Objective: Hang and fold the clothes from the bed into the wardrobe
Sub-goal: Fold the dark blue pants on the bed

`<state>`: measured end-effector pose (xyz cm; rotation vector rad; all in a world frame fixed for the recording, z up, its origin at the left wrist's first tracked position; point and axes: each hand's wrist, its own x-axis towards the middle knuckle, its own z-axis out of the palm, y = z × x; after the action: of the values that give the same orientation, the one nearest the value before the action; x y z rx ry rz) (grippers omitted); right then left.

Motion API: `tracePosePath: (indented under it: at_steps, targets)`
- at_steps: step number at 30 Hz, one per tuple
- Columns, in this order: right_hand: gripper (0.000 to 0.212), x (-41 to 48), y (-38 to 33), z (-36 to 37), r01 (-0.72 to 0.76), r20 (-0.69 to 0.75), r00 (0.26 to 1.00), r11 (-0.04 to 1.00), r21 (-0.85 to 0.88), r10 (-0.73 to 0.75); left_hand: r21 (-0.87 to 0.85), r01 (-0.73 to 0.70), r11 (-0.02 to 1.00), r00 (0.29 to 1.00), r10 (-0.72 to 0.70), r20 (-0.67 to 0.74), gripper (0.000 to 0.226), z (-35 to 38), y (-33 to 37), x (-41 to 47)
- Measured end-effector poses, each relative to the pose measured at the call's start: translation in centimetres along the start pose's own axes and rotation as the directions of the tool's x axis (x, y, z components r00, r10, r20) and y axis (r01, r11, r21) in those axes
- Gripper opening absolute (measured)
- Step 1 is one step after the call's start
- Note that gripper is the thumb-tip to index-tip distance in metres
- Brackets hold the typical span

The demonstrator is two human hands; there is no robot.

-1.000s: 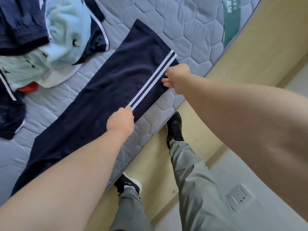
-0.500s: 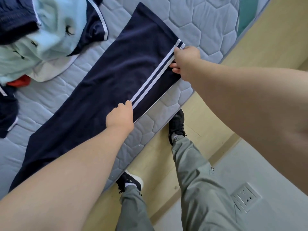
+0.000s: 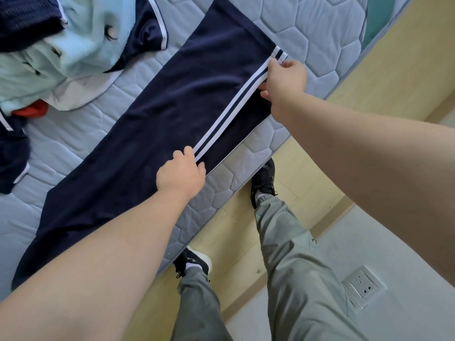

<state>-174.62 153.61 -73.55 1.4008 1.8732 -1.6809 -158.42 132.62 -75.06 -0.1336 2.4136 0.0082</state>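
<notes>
Navy trousers with two white side stripes are lying flat along the quilted grey-blue mattress. The left hand is pinching the striped edge mid-leg; the right hand is gripping it near the hem. Pale wooden flooring is running alongside.

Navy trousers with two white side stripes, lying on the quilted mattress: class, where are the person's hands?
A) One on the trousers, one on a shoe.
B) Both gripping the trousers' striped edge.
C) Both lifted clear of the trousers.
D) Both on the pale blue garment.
B: the left hand and the right hand each pinch the navy trousers with two white side stripes along that striped edge.
</notes>
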Motion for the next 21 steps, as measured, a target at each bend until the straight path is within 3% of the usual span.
tracePosePath:
  at_steps: [3, 7, 15, 21]
  targets:
    - [0.011, -0.6, -0.2, -0.1, 0.031, -0.009, 0.999, 1.000, 0.003, -0.031, 0.076, -0.065, 0.995, 0.996, 0.070, -0.062, 0.048, -0.4, -0.1, 0.0]
    - [0.009, -1.3, -0.1, -0.8, 0.080, -0.015, 0.997, 0.997, -0.013, -0.080, 0.172, -0.121, 0.978, 0.983, 0.143, -0.116, 0.034, -0.3, -0.2, -0.2]
    - [0.009, -1.7, 0.2, -1.7, 0.080, -0.039, 0.996, 0.995, -0.066, -0.083, 0.184, -0.075, 0.980, 0.997, 0.080, -0.019, 0.032, -0.5, -0.1, -0.2]
    - [0.005, -0.9, 1.3, -2.3, 0.042, -0.119, 0.991, 0.990, -0.137, -0.058, 0.239, -0.268, 0.933, 0.951, 0.297, -0.092, 0.031, -0.6, -0.8, -2.9]
